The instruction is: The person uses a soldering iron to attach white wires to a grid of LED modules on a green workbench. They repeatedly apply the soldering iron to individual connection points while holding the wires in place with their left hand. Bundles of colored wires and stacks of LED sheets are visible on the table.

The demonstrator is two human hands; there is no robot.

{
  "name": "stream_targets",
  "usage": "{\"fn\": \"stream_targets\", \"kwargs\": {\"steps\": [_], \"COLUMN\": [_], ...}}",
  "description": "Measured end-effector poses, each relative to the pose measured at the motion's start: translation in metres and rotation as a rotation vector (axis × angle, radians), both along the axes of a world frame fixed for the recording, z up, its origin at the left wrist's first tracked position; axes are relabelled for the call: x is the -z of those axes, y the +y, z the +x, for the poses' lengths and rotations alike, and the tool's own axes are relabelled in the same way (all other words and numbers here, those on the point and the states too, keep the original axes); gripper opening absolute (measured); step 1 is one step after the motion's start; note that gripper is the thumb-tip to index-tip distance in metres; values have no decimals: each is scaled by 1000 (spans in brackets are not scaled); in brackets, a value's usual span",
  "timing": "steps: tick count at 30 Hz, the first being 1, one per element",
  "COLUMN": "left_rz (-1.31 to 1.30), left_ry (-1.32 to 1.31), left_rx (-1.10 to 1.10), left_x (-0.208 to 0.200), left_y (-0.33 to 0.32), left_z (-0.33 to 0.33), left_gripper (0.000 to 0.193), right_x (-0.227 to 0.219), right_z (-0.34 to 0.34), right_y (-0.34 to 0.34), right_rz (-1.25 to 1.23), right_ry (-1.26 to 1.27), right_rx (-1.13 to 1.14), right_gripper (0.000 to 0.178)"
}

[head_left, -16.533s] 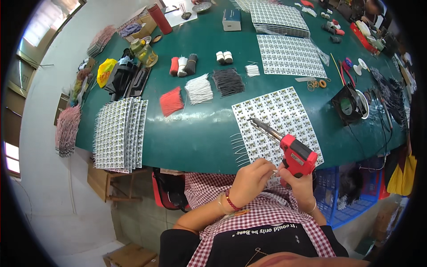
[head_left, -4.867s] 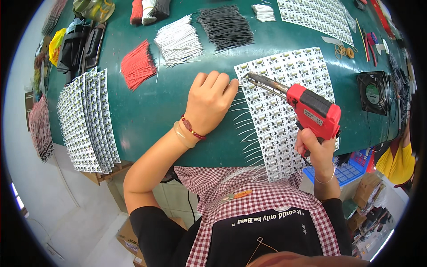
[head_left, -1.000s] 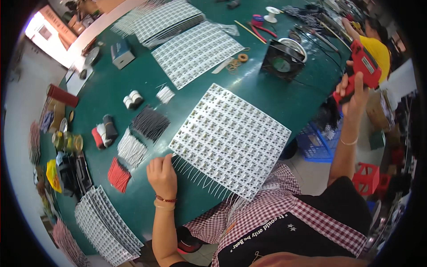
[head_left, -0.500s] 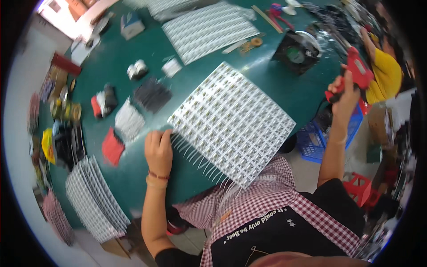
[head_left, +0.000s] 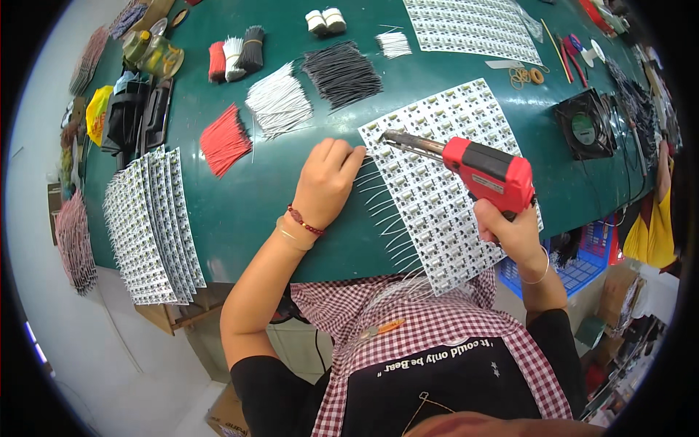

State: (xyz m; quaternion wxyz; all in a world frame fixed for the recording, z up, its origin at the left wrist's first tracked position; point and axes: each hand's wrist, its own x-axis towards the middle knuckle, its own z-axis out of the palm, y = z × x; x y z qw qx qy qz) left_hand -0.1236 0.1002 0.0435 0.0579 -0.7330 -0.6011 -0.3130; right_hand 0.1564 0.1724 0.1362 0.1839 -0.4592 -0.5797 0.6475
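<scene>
fingers of my left hand (head_left: 325,182) are curled and closed, their tips together at the panel's left edge near its far corner; i cannot tell whether a wire is pinched between them. those of my right hand (head_left: 513,233) are wrapped around the grip of the soldering gun. biggest about me is the green table (head_left: 233,218), then my red-and-white checked apron (head_left: 444,320) below its near edge. on the table, over to the left, stands a stack of panels (head_left: 149,233), leaning and fanned out. the white panel (head_left: 437,211) lies tilted in front of me, rows of small parts across it, its near end reaching past the table edge over the apron. above it is the red and black soldering gun (head_left: 489,171), its tip at the panel's far left corner, just beside my left fingertips. a black fan (head_left: 585,127) stands to the right. beyond my left hand lie heaps of black wires (head_left: 342,73), white wires (head_left: 279,102) and red wires (head_left: 226,138). smallest, thin pale wires (head_left: 397,239) stick out along the panel's left side.
</scene>
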Motion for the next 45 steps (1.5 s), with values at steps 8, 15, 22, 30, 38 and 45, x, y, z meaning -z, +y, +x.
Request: {"fn": "stream_targets", "kwargs": {"steps": [8, 15, 22, 30, 38, 45], "left_rz": [-19, -15, -12, -22, -12, -13], "left_ry": [12, 2, 8, 22, 20, -6], "left_rx": [3, 6, 16, 18, 19, 8], "left_x": [3, 4, 4, 4, 5, 4], "left_y": [1, 0, -1, -2, -2, -1], "left_z": [-1, -2, -1, -1, 0, 0], "left_gripper": [22, 23, 21, 17, 14, 17], "right_x": [11, 17, 21, 16, 20, 19], "right_z": [-13, -10, -9, -10, -8, -7], "right_y": [-1, -4, -3, -4, -4, -5], "right_rz": [-29, 14, 30, 9, 16, -15], "right_ry": [-144, -118, -118, -73, -94, -37], "right_rx": [42, 31, -4, 24, -10, 36], "right_gripper": [27, 23, 23, 20, 23, 24]}}
